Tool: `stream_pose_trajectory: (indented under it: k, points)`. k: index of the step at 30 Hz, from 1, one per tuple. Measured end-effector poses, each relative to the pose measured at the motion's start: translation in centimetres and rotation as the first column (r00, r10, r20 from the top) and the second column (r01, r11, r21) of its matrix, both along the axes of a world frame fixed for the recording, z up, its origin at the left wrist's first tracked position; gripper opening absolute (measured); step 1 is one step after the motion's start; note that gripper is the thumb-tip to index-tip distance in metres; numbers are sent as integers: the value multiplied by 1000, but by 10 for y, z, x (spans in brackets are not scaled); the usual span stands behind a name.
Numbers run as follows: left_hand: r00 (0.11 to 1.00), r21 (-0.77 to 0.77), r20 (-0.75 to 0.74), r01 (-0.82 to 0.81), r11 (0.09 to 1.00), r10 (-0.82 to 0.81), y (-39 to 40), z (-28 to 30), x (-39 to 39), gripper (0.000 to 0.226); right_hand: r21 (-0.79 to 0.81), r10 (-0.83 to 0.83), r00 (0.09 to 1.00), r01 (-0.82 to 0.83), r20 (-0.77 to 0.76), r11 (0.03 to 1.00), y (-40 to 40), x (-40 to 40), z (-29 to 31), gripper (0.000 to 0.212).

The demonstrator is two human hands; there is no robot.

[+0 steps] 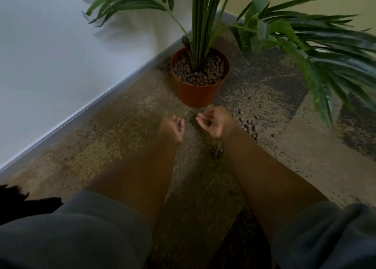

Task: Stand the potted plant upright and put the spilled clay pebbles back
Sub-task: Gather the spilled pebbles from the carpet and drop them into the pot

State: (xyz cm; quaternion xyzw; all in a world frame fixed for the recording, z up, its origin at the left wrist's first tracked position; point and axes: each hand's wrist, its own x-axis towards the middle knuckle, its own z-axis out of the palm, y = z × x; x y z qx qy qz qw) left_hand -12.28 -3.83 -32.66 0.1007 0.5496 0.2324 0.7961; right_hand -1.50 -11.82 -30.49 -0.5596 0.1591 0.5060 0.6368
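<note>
The pot point(200, 79) stands upright at 12 o'clock in the corner, its top filled with pebbles around the palm stems. Both hands hover just in front of it, near each other but not touching. The left hand point(172, 129) is curled around a few pebbles; the right hand point(213, 122) is cupped palm-up with a few lying in it, fingers loosely bent.

Spilled pebbles point(249, 126) lie on the carpet point(126, 130) at 3 o'clock of the right hand, and a small cluster point(217, 151) sits at 6 o'clock of it.

The step in hand seems to be carrying these handfuls to the pot. To do it well, keep the palms cupped and level, bring them over the rim, then tip low among the stems so nothing bounces out. Afterwards sweep the loose ones together before scooping.
</note>
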Motion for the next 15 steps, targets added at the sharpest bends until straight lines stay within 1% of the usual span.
stream_pose_trajectory:
  k: [3, 5, 6, 8, 10, 13, 15]
  points:
    - [985, -6, 110, -131, 991, 131, 12, 31, 12, 40, 186, -59, 996, 71, -68, 980, 11, 2, 25, 20]
    - [973, 9, 176, -151, 988, 147, 21, 52, 22, 39, 300, -91, 992, 114, -92, 947, 18, 6, 45, 18]
    - [970, 33, 201, -147, 989, 138, 25, 63, 27, 38, 344, -106, 991, 128, -83, 930, 21, 8, 54, 20]
    - [962, 101, 254, -131, 986, 102, 33, 82, 36, 40, 409, -146, 989, 148, -35, 901, 27, 13, 71, 33]
    - [946, 163, 317, -117, 980, 61, 42, 94, 47, 43, 432, -191, 981, 176, -7, 884, 35, 18, 86, 43]
    - [928, 227, 372, -76, 971, -14, 51, 108, 57, 37, 451, -168, 986, 154, -9, 879, 43, 20, 102, 45]
    - [907, 232, 413, -20, 972, -80, 52, 116, 58, 34, 481, -130, 991, 124, -21, 868, 43, 19, 107, 46]
